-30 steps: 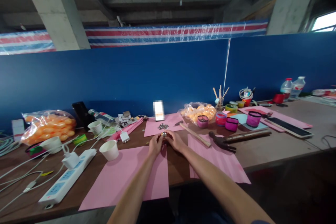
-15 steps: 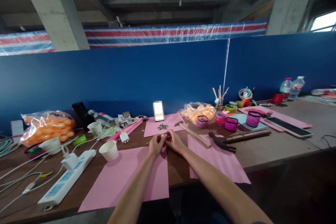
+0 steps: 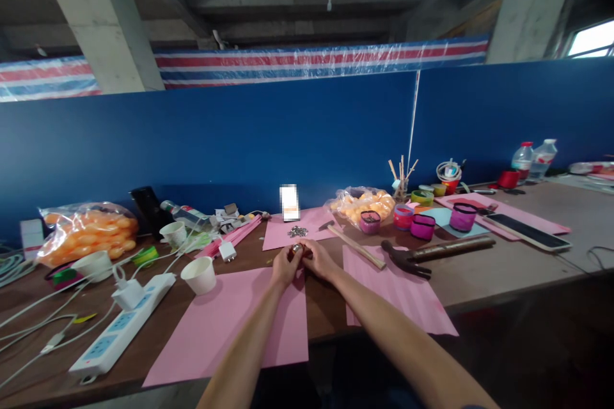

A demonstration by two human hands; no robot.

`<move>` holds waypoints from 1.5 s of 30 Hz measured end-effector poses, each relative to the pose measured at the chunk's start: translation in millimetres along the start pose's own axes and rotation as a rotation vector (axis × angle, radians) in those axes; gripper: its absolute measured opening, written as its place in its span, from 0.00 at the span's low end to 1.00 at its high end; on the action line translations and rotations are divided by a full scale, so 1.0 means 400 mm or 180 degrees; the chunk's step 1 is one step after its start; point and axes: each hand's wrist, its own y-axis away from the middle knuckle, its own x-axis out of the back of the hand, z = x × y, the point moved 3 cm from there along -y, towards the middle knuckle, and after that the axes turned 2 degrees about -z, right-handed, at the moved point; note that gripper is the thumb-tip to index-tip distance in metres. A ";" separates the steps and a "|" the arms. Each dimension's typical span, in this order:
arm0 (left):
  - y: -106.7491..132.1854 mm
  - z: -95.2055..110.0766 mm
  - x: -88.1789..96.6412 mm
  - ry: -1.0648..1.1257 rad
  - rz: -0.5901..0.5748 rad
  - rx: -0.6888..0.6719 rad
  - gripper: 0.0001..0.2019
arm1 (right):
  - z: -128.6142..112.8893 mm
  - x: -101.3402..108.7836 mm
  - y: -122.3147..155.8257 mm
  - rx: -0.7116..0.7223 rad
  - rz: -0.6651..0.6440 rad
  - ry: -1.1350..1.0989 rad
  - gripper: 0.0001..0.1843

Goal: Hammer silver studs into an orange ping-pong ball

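Note:
My left hand and my right hand meet over the wooden table, just beyond a pink paper sheet. Both have their fingers pinched together around a small shiny metal piece held between them. Exactly what the piece is I cannot make out. A little pile of similar small metal parts lies on another pink sheet right behind my hands.
Two hammers lie to the right on the table, by a pink sheet. Paper cups, a white power strip with cables and bags of orange balls sit left. Coloured tape-wrapped cups and bottles stand right.
My fingers have shifted slightly around the small metal piece; both hands stay in the same spot. Nothing else on the table has moved.

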 end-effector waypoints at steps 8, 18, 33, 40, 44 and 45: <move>0.000 0.006 0.000 -0.0192 -0.0113 -0.0029 0.18 | -0.001 0.001 0.005 -0.0061 0.0039 0.0046 0.16; -0.002 -0.002 -0.002 -0.0354 -0.0041 -0.0105 0.18 | -0.014 0.001 0.000 0.0114 0.0004 0.0123 0.20; 0.006 0.028 0.000 -0.0316 -0.0203 -0.0142 0.19 | -0.001 0.004 0.006 0.0054 0.0137 0.0262 0.18; 0.004 0.010 -0.003 -0.0339 -0.0062 -0.0078 0.19 | -0.018 0.005 -0.003 0.0232 0.0069 0.0239 0.19; 0.006 0.015 -0.001 -0.0352 -0.0127 -0.0116 0.18 | 0.000 -0.002 0.003 0.0055 0.0120 0.0211 0.24; 0.006 0.017 -0.001 -0.0343 -0.0151 -0.0135 0.18 | 0.004 -0.003 0.004 -0.0002 0.0129 0.0199 0.23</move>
